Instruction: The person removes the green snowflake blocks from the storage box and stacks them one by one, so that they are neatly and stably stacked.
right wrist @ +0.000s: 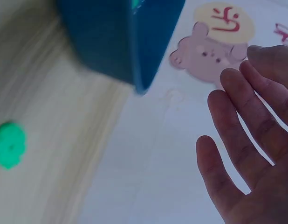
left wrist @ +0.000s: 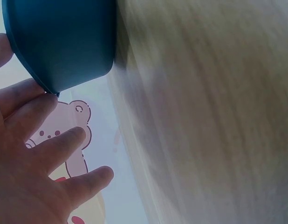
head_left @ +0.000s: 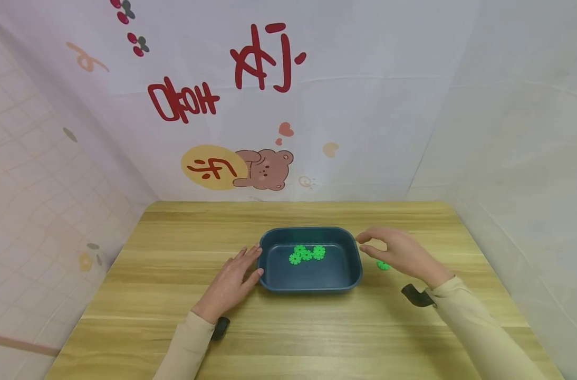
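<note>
Green notched discs (head_left: 306, 255) lie clustered in a blue tray (head_left: 312, 290), between my left grip (head_left: 229, 282) and my right grip (head_left: 402, 253). My left grip is unclenched, its extended fingers touching the tray's nearest side. My right grip is loose and holds nothing, just beside the tray. Beneath it, another disc (head_left: 383, 265) rests partly hidden on the bench (head_left: 317, 332). Beyond both grips is a printed bear (head_left: 269, 170).

Head view softly and evenly bright; wrist views dimmer and hazier.
A faint shadow (head_left: 412, 327) lies beside the right sleeve (head_left: 478, 330), toward the table's (head_left: 317, 327) near right corner; the right wrist view blurs the tray (right wrist: 102, 42) and green disc (right wrist: 10, 144).
</note>
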The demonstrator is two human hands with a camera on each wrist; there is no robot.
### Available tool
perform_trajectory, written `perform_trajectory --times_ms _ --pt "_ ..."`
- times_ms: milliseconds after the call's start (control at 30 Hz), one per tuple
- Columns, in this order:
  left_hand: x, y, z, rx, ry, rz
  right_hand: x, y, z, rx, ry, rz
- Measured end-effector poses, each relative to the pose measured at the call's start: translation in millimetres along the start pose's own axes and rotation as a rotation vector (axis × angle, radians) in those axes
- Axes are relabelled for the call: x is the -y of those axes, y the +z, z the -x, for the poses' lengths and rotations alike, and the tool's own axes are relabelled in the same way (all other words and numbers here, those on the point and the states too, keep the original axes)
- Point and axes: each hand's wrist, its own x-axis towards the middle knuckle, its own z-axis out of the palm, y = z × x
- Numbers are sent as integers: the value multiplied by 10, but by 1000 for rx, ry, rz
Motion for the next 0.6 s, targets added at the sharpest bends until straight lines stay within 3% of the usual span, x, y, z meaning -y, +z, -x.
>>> perform_trajectory --times_ms 333,600 --pt "-21 -19 -8 18 -12 2 317 34 -323 42 -146 34" --pt "-15 -12 -7 18 -14 -3 418 109 -611 101 -221 33"
